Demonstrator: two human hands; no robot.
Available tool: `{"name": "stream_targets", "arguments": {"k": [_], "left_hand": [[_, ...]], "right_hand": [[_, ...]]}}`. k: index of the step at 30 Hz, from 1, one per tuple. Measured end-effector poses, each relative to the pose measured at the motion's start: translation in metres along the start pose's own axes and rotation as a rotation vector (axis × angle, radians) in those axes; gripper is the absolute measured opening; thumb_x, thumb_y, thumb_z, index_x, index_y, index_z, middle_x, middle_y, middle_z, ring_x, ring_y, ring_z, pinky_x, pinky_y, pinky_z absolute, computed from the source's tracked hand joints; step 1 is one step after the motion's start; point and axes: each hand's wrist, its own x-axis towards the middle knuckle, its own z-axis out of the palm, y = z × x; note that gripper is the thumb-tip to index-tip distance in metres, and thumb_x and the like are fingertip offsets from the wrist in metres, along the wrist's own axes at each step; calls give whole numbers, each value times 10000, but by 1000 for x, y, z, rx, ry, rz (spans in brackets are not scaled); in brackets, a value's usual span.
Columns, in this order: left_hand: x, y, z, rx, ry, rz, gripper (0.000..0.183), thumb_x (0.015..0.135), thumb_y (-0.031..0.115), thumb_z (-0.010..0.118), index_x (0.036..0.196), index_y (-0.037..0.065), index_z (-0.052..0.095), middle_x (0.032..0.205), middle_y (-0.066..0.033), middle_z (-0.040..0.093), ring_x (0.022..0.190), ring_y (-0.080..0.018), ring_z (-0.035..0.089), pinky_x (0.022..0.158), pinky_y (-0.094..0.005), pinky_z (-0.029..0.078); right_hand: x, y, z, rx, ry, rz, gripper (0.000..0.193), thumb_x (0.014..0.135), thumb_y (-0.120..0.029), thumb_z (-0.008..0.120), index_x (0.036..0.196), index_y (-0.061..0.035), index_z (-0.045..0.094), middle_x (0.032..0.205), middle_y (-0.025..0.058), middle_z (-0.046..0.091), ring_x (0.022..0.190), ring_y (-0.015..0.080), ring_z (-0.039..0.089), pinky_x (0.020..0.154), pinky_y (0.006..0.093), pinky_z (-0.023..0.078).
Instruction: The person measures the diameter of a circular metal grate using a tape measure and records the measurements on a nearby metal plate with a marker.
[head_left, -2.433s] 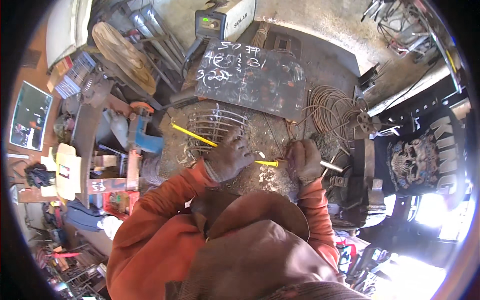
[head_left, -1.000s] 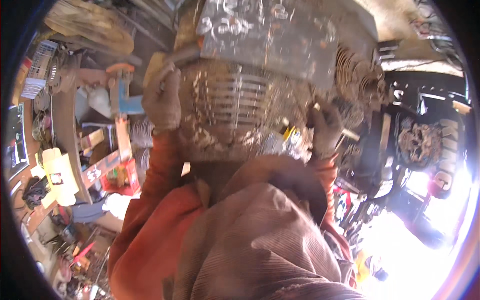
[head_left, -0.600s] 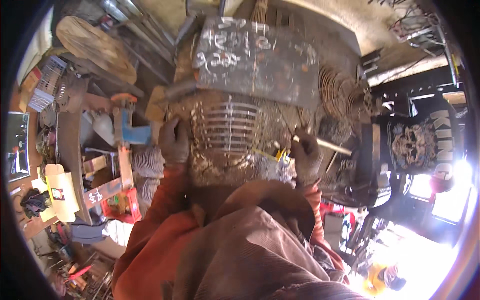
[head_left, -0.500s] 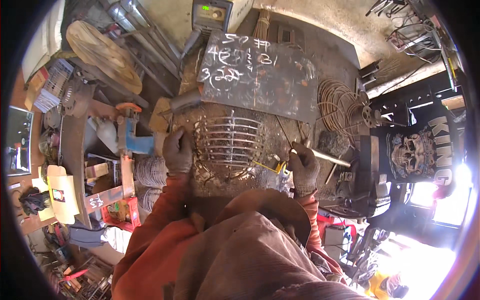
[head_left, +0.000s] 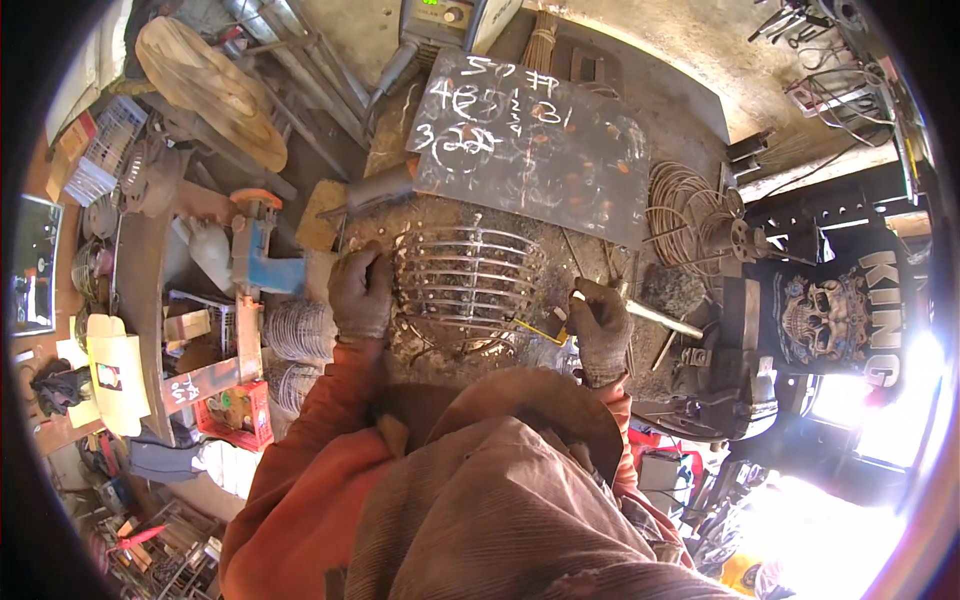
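A grille of curved metal bars [head_left: 478, 268], joined by a central strip, lies on the dirty workbench in front of me. Close to its left side is my left hand [head_left: 362, 295] in a dark work glove, fingers curled closed; whatever is inside them is hidden. My right hand [head_left: 600, 325], also gloved, is to the right of the grille with thumb and forefinger pinched. A small pale tip shows at the pinch, too small to name. Behind this hand a pale rod [head_left: 665, 318] slants to the right. A yellow tape measure [head_left: 540, 330] lies between the grille and my right hand.
A dark metal plate [head_left: 530, 150] with chalk marks lies beyond the grille. Coiled wire [head_left: 685, 215] sits at the right, and a blue vise [head_left: 268, 262] at the left. Stacked wire rings [head_left: 300, 330] stand near my left forearm. A welding machine [head_left: 440, 20] is at the back.
The whole view has shifted slightly. My right hand has come a little nearer the grille, its thumb and forefinger still pinched. My left hand stays beside the grille, closed.
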Motion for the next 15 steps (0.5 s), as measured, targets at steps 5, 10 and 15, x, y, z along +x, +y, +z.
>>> {"name": "stream_targets", "arguments": {"k": [5,10,15], "left_hand": [[2,4,1,-49,-4,-49,199,862,52,764,1057,14,754,978,-192,751,905,-367,709,833,-431,550],[2,-3,5,-52,5,-10,185,857,38,753,1041,21,747,943,-195,743,865,-386,705,802,-453,549],[4,2,1,-38,-38,-2,183,860,37,743,1043,28,745,941,-190,739,866,-381,699,794,-458,537]], "right_hand": [[-4,-17,8,36,-18,10,254,1003,-45,664,1247,24,655,935,101,698,696,182,721,554,305,570],[-7,-22,12,106,21,88,276,991,-86,691,1252,3,695,895,47,693,682,89,623,590,250,518],[-2,-13,10,82,11,77,309,996,-117,705,1281,-2,683,914,31,683,706,84,617,611,244,527]]}}
